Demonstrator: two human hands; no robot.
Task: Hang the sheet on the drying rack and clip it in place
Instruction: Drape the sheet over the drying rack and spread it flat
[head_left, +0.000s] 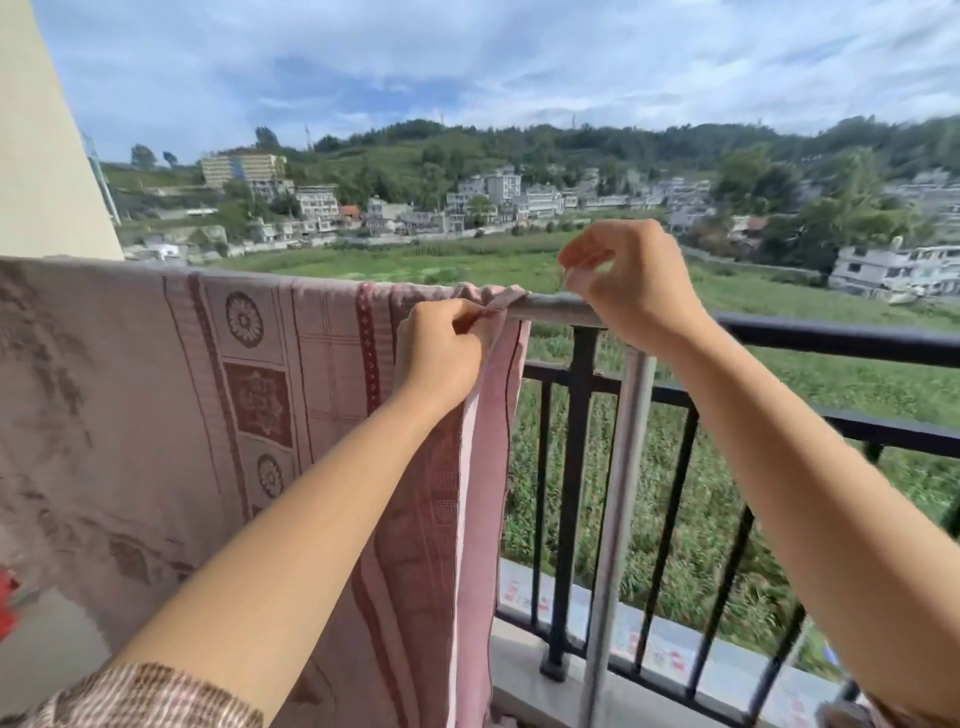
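Head view: pink patterned sheet draped over the grey top bar of the drying rack, covering the bar's left stretch, right edge bunched at the bar. Left hand pinches that bunched edge just below the bar. Right hand sits just above the bare bar, thumb and fingertips pinched on a small dark item, too small to identify. Black balcony railing directly behind the rack.
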